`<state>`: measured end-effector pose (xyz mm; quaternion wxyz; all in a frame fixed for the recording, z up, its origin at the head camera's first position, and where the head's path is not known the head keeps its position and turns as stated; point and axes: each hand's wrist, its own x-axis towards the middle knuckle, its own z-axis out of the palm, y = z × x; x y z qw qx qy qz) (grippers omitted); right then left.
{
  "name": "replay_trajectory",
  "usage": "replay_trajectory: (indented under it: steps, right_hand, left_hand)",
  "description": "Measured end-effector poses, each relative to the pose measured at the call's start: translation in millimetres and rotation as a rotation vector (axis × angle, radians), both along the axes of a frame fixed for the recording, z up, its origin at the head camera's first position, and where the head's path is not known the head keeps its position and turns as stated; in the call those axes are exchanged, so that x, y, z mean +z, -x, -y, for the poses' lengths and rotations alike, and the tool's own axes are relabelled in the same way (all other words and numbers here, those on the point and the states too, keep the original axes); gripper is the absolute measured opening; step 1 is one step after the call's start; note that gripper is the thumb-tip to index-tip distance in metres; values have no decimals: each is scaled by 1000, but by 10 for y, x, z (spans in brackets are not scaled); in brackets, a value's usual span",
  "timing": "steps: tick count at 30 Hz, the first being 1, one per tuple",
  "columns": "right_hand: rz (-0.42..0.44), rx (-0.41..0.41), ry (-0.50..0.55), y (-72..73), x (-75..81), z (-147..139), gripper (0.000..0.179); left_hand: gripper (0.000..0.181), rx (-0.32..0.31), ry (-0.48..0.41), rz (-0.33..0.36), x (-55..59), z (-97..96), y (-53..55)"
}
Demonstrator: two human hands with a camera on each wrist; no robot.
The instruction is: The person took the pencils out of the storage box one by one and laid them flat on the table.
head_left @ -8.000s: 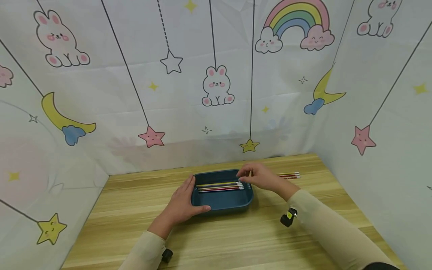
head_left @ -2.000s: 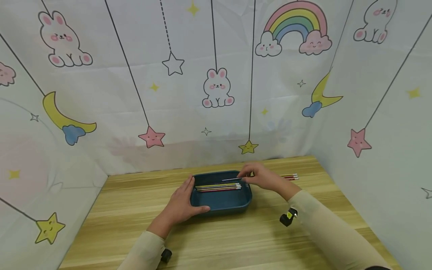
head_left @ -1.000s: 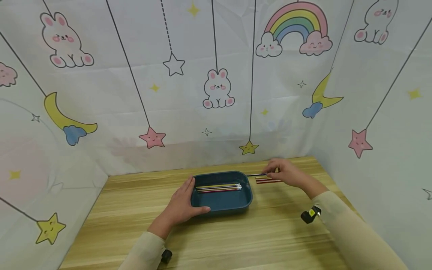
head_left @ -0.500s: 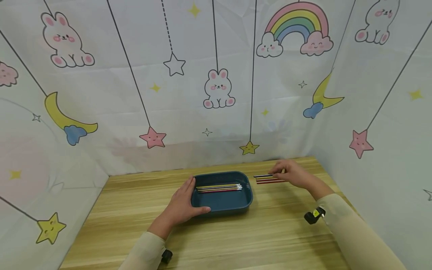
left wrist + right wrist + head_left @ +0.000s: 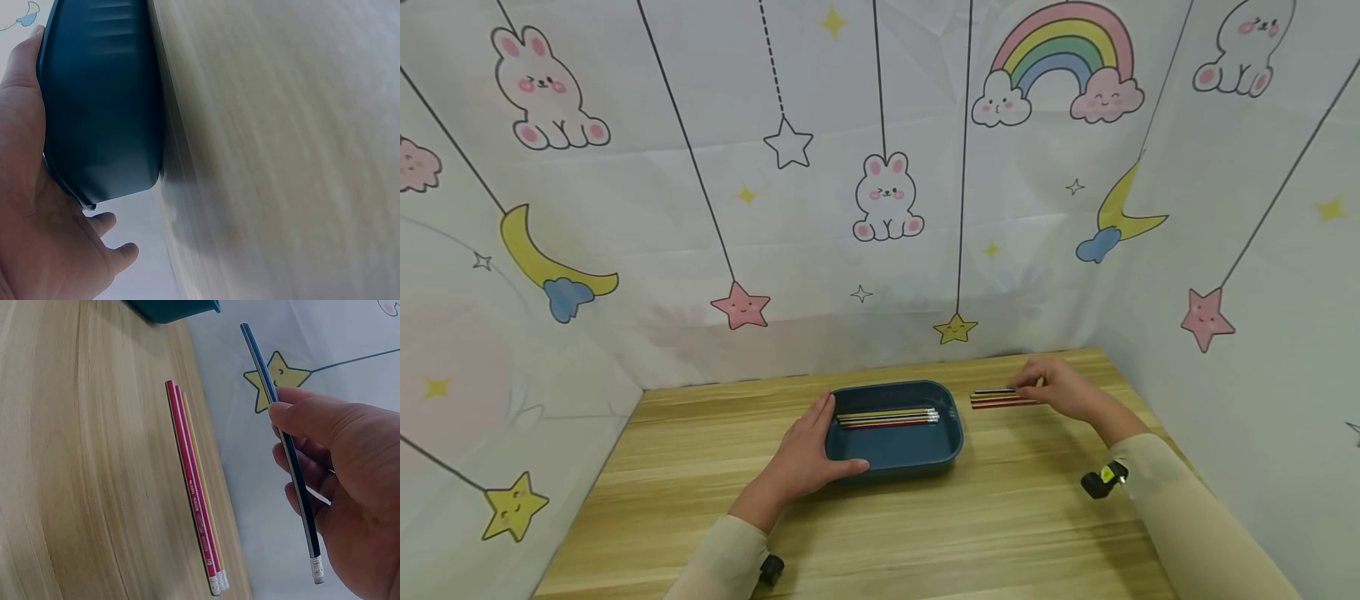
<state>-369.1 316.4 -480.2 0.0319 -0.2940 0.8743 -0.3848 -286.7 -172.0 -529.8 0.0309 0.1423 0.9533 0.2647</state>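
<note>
"What is the table bearing before you?"
"It is supporting the blue tray; your left hand is spreading thumb and fingers against its left end."
"Your right hand?"
"It is pinching a dark pencil right of the tray. The head view is showing other pencils inside, which neither wrist view is reaching."
"The held one's eraser?"
"Only the right wrist view is showing it."
</note>
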Motion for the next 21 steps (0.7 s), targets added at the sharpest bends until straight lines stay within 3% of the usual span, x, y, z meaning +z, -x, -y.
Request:
replay_trajectory:
  steps: [12,21]
  right_hand:
    - [-14,-58,-63,37,-164,-3,17]
    - [-71,-43,-40,63,-366,-23,18]
  left_hand:
    - [134,-4,-8,-8,-16,0,2]
    - [133,-7,-19,-6,-9,1,-5]
